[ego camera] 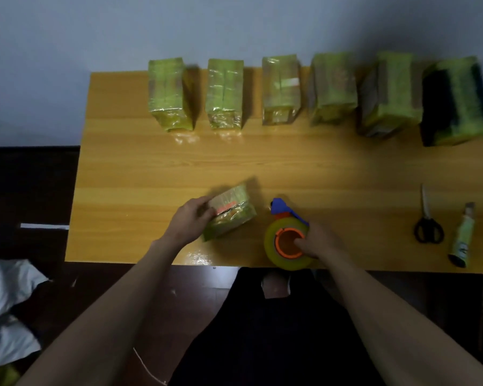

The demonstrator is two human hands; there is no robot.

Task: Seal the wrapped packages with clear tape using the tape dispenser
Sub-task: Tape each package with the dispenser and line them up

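A small green wrapped package (232, 213) lies tilted near the front edge of the wooden table (290, 168). My left hand (188, 221) grips its left end. To the right lies the tape dispenser (287, 240), a roll of clear tape on an orange hub with a blue handle. My right hand (318, 242) holds the dispenser, with fingers curled into the orange hub. Several more green wrapped packages (225, 93) stand in a row along the table's far edge.
Black-handled scissors (427, 218) and a utility knife (462, 238) lie at the right front of the table. The far-right package (455, 103) is partly black. A wall rises behind the table. Plastic bags (9, 307) lie on the dark floor at left.
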